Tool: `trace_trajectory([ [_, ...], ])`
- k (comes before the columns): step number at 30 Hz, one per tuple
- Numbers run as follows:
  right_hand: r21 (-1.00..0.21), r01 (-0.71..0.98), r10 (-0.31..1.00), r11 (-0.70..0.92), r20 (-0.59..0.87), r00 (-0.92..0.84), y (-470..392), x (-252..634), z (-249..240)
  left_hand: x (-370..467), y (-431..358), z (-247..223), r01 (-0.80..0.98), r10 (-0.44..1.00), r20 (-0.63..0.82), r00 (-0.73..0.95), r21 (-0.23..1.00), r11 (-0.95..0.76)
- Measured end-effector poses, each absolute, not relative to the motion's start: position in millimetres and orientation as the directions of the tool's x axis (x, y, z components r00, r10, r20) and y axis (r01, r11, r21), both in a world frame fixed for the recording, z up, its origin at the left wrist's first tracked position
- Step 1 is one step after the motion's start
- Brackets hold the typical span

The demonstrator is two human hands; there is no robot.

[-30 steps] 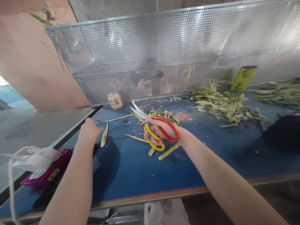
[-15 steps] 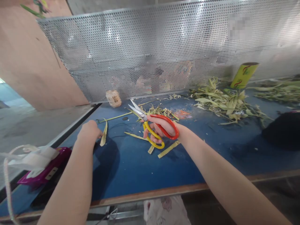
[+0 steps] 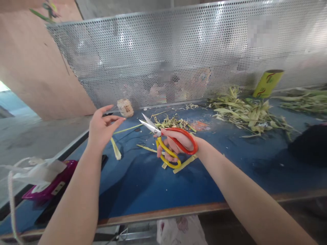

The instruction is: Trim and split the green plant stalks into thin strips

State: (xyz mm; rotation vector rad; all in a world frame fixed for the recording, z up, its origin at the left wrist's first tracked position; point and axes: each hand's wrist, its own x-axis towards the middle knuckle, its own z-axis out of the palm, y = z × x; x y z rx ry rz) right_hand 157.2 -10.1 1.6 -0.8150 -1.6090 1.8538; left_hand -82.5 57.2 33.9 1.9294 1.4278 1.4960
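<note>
My right hand (image 3: 175, 144) grips scissors (image 3: 154, 129) with one red and one yellow handle. Their blades are parted and point up and left, above the blue table. My left hand (image 3: 100, 127) is raised over the table's left side, thumb and a fingertip meeting in a pinch while other fingers stretch out. Whatever lies in the pinch is too small to make out. Below it lies a pale dried leaf strip (image 3: 116, 149) with a thin green stalk (image 3: 127, 129). Under and beside the scissors are more pale strips (image 3: 185, 164) and a heap of small dried clippings (image 3: 172, 122).
A perforated metal screen (image 3: 153, 44) closes off the back. Before it stand a beige wrapped roll (image 3: 125, 108), a pile of dried leaves (image 3: 245, 110) and a yellow tube (image 3: 268, 83). At left is a purple power strip (image 3: 48, 187) with white plugs; a dark object (image 3: 310, 144) lies right.
My left hand has lifted off the table and moved up, its fingers now pinching in the air. The leaf strip beside it now lies lower and tilted. The right hand and scissors barely moved.
</note>
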Motion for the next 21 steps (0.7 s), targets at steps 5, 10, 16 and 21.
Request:
trace_trajectory([
  [5,-0.942,0.116,0.5,-0.315,-0.268,-0.823,-9.3,152.9,-1.2,-75.9,57.4,29.4,0.361,0.768,0.634,0.09,0.698,-0.618],
  [10,-0.934,0.091,0.428,-0.347,-0.244,-0.87,-2.7,149.5,-7.2,-72.8,59.5,30.2,0.113,0.707,0.707,-0.031,0.705,-0.7],
  [16,-0.913,0.046,0.235,-0.405,-0.152,-0.96,2.6,147.4,-11.2,-68.5,51.7,33.1,0.166,0.767,0.641,0.03,0.753,-0.636],
  [21,-0.882,-0.028,0.127,-0.47,-0.036,-0.991,2.5,143.0,-14.4,-61.8,40.9,34.7,0.221,0.77,0.622,0.141,0.738,-0.637],
])
